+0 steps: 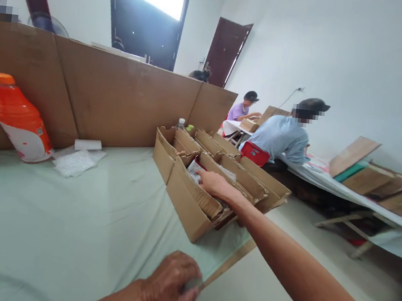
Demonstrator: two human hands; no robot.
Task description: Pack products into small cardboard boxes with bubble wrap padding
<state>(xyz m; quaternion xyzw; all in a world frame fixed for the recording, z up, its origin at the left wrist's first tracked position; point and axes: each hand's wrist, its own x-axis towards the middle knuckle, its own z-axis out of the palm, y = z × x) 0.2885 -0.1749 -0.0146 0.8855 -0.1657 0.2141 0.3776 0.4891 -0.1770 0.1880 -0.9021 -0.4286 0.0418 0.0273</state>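
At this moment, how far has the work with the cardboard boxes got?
Done: open cardboard boxes stand side by side at the table edge. In hand: right hand reaches into the nearest box, at packets; left hand rests on the table. Left: flaps unclosed.

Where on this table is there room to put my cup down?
Bare green table lies between the orange bottle, the cardboard boxes and the left hand. It is crowded at the boxes, where the right hand reaches in.
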